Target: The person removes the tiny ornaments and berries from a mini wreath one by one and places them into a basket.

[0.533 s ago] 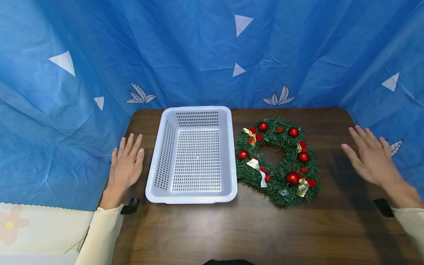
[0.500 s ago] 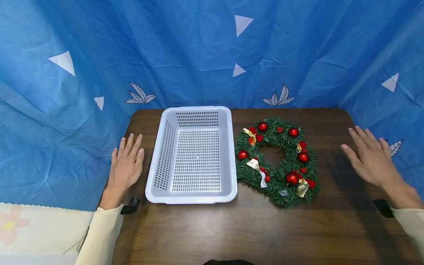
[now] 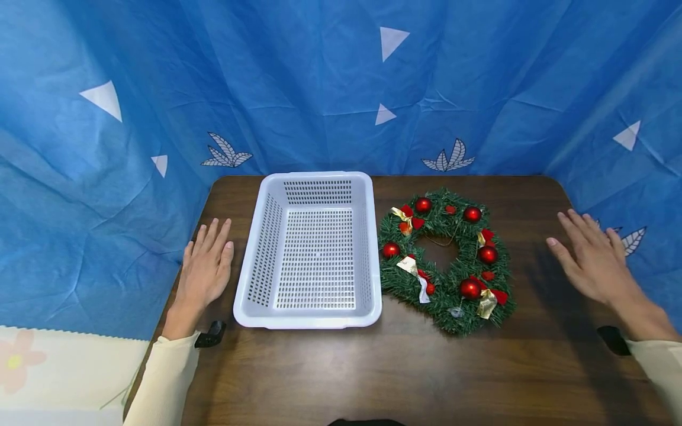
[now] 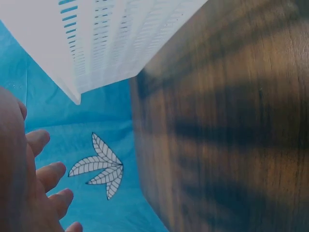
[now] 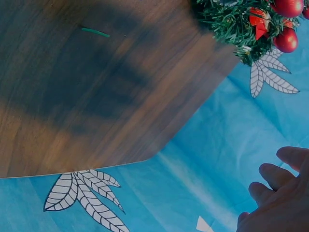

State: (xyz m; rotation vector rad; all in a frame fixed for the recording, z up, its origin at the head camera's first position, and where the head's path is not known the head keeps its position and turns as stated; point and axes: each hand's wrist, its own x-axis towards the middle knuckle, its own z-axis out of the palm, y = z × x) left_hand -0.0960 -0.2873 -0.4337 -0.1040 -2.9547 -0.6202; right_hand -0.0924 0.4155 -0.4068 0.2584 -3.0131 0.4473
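The left hand [image 3: 205, 275] was wide, its fingers straight, near the left side of the white basket [image 3: 307, 322]. The green wreath [image 3: 467, 251] with red balls [image 3: 470, 289] lay on the brown table [image 3: 426, 378], just beside the basket at its right. The right hand [image 3: 598, 263] was also wide, apart from the wreath

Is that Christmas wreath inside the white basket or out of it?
Out of it: the wreath lies on the table, just right of the white basket in the head view.
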